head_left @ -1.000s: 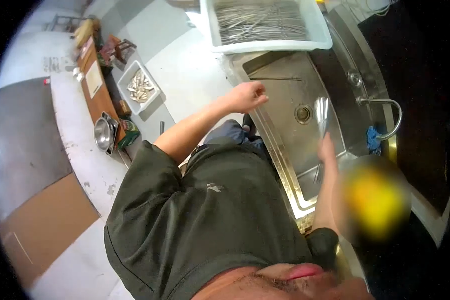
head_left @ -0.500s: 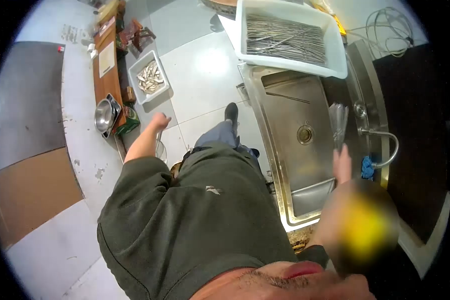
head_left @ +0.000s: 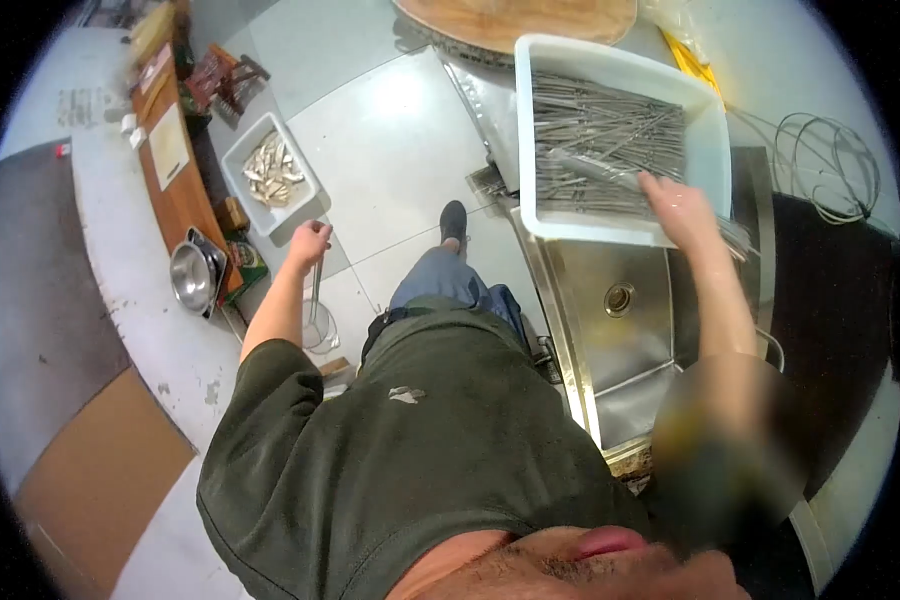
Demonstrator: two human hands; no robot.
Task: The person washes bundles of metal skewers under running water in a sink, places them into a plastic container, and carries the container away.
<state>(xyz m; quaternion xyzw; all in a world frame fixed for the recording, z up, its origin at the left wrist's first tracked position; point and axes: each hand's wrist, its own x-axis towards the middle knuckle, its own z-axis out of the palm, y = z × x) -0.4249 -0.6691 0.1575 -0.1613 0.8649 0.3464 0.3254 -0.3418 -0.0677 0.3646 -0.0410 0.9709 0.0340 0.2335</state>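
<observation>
My left hand (head_left: 311,243) is closed around the handle of a round wire strainer (head_left: 320,325), which hangs down below it. My right hand (head_left: 682,212) grips a bundle of thin metal skewers (head_left: 600,172) over the near right part of a white tub (head_left: 722,130). Many more thin metal skewers (head_left: 610,115) lie in that tub. The far ends of the held bundle rest on or close above them; its other end sticks out past the tub's right rim.
Below the tub is a steel sink (head_left: 620,350) with a drain. At left stand a tray of small fish-like pieces (head_left: 308,190), a wooden bench (head_left: 185,205) and metal bowls (head_left: 192,277). A round wooden top (head_left: 520,20) is behind; a coiled cable (head_left: 830,170) lies right.
My right hand has moved from above the sink to the tub with its bundle. My left hand moved left from the sink's edge and now holds the strainer. The view has shifted.
</observation>
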